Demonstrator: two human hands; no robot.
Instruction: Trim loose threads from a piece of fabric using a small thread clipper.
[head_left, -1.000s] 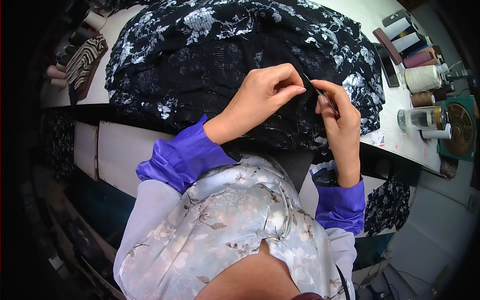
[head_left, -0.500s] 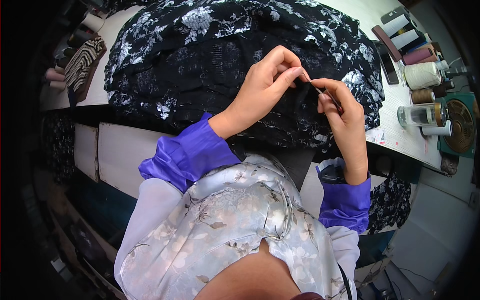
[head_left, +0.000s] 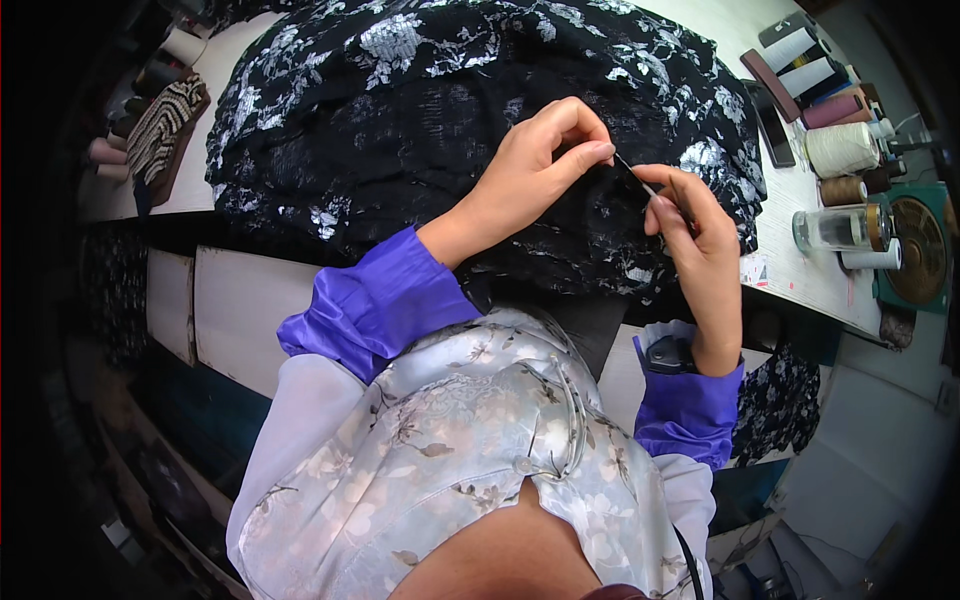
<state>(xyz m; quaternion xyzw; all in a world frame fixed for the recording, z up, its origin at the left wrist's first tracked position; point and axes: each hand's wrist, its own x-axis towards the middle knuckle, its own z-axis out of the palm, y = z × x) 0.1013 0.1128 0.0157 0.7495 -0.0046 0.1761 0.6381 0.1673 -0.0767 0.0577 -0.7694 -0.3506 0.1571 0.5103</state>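
"Location of the black, silver-flowered cloth (head_left: 430,125)?"

"Upper centre of the frame, heaped."

"Hands?"

"Bare right hand (head_left: 706,228), right of centre, grasps a slim, pointed metal tool (head_left: 630,169). Bare left hand (head_left: 533,168): thumb and forefinger near the tip; whether closed on anything, cannot tell."

"Risk?"

"Judged: a slipping grip could prick the left hand or snag the cloth."

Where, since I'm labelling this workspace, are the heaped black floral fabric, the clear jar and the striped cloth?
Heaped black floral fabric (head_left: 425,135), head view: middle of its dark expanse.
Clear jar (head_left: 835,229), head view: its transparent side.
Striped cloth (head_left: 166,125), head view: middle of its striped face.
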